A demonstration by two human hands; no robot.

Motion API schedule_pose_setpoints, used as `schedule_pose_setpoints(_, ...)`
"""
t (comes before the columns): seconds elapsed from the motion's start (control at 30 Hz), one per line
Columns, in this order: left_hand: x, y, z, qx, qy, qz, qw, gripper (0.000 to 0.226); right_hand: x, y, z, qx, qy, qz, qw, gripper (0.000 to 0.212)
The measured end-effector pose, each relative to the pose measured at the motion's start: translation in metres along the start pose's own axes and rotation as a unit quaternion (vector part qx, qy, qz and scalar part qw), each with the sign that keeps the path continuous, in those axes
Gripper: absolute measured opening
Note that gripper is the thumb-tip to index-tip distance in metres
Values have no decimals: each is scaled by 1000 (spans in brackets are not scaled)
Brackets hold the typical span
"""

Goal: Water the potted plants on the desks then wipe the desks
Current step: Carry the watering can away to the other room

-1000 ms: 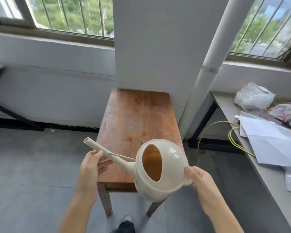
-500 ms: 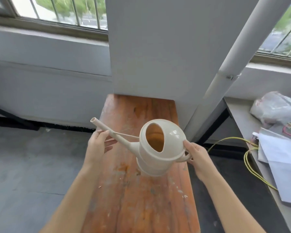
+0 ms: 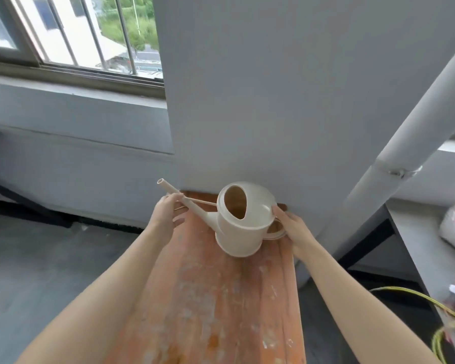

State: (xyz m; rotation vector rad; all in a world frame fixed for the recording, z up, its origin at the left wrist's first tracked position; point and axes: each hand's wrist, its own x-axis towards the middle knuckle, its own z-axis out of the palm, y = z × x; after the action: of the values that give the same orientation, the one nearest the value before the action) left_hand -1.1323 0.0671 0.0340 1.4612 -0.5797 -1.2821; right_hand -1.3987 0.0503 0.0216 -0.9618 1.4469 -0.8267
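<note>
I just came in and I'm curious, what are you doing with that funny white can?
A person is holding a cream watering can with both hands over the far end of a worn orange wooden table, close to the grey wall. The left hand grips the long spout, and the right hand is at the handle side. The can sits about upright, right at the tabletop; whether it touches cannot be told. No water is pouring, and no potted plant is in view.
</note>
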Motion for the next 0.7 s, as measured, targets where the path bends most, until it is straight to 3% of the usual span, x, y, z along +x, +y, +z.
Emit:
schedule_pose_setpoints(0.1, 29, -1, 4, 7, 5, -13, 1000, 26, 38, -3, 2, -4, -28, 19, 999, 72)
schedule_pose_setpoints(0.13, 37, -1, 3, 14, 7, -16, 1000, 31, 46, -7, 4, -10, -38, 23, 999, 71)
schedule_pose_setpoints(0.23, 57, -1, 0, 18, 11, -20, 1000, 39, 60, -14, 10, -24, -51, 24, 998, 29)
schedule_pose_setpoints(0.27, 63, -3, -1, 16, 13, -22, 1000, 38, 67, -12, 11, -29, -50, 22, 998, 24)
schedule_pose_setpoints(0.4, 75, -8, -4, 5, 18, -16, 1000, 15, 80, -2, 17, -55, -46, 25, 997, 43)
schedule_pose_setpoints(0.5, 75, -12, -7, 31, 10, -7, 999, 11, 84, -3, 21, -35, -84, 37, 995, 20)
schedule_pose_setpoints(0.57, 73, -14, -10, 78, 2, -3, 997, 16, 86, -4, 21, -31, -99, 32, 994, 17)
schedule_pose_setpoints(0.6, 72, -14, -13, 109, 0, -1, 994, 23, 86, -3, 22, -35, -94, 28, 995, 23)
schedule_pose_setpoints(0.7, 60, -14, -24, 231, 13, 9, 973, 38, 83, 1, 27, -22, -37, 42, 998, 85)
